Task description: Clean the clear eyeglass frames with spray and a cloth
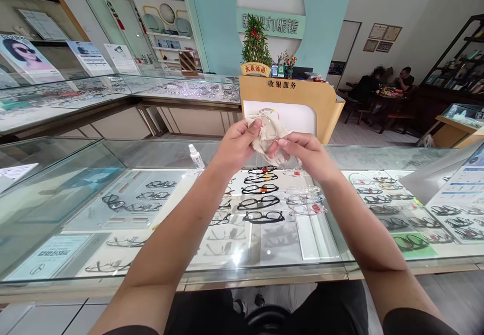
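A cream wiping cloth (269, 128) is bunched between my two hands, raised above the glass counter. My left hand (239, 141) pinches its left side between thumb and fingers. On the right, my right hand (304, 148) grips the cloth with thumb and forefinger. Parts of what look like clear-framed eyeglasses (291, 161) show at the cloth's edges; the folds hide most of them. Below my hands lies a column of black-framed eyeglasses (260, 203), with several clear frames (304, 199) to its right. A small white spray bottle (195, 157) stands left of my left hand.
The glass display counter (212, 280) runs across in front of me, with more eyeglasses (393, 209) at right. A wooden cashier desk (325, 101) with a plant (255, 43) stands beyond. Two people sit at a table (389, 93) at the back right.
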`<state>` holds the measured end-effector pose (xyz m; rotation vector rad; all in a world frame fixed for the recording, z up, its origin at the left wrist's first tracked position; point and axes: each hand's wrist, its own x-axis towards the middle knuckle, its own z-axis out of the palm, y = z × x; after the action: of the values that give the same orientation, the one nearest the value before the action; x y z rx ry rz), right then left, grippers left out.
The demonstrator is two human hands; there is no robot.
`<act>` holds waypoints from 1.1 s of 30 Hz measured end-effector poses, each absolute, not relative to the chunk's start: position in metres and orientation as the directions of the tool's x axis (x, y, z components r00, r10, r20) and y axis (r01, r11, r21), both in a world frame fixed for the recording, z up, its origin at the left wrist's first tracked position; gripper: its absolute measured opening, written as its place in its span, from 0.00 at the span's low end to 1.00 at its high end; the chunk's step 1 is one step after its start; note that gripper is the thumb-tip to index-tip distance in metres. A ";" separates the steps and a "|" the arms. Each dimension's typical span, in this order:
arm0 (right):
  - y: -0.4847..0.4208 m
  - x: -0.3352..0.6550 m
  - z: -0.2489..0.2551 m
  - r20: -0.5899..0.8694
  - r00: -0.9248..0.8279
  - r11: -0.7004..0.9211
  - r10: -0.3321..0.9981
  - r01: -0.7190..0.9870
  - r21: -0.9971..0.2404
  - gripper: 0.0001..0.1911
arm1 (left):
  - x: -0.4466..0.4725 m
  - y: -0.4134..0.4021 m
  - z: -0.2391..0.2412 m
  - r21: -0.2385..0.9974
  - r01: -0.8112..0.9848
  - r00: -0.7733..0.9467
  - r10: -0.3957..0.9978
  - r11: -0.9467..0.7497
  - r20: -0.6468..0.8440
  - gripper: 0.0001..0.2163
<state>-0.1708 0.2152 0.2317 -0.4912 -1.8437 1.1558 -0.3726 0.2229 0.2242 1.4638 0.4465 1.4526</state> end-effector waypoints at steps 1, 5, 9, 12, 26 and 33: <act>0.216 -0.170 0.232 0.467 -0.523 0.481 0.712 -0.120 -0.868 0.22 | -0.373 0.223 0.225 0.817 -0.378 0.237 0.807 -0.436 0.541 0.25; 0.220 -0.173 0.228 0.465 -0.514 0.465 0.721 -0.139 -0.874 0.23 | -0.365 0.221 0.224 0.796 -0.413 0.230 0.795 -0.442 0.561 0.25; 0.219 -0.184 0.220 0.470 -0.540 0.484 0.699 -0.127 -0.866 0.25 | -0.353 0.217 0.218 0.779 -0.391 0.037 0.837 -0.490 0.545 0.27; 0.218 -0.189 0.217 0.463 -0.578 0.487 0.672 -0.127 -0.864 0.26 | -0.351 0.217 0.216 0.819 -0.341 -0.094 0.883 -0.462 0.459 0.30; 0.226 -0.167 0.225 0.587 -0.441 0.665 0.679 0.029 -0.747 0.20 | -0.374 0.234 0.216 0.846 -0.364 -0.086 0.919 -0.389 0.385 0.26; 0.225 -0.152 0.230 0.695 -0.614 0.744 0.374 0.646 0.171 0.13 | -0.425 0.238 0.230 0.983 -0.096 0.009 0.987 -0.157 0.159 0.21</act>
<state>-0.1515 0.2248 0.2298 -0.7631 -2.2884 -0.5419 -0.4246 0.2384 0.2301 1.2601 1.0470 1.3557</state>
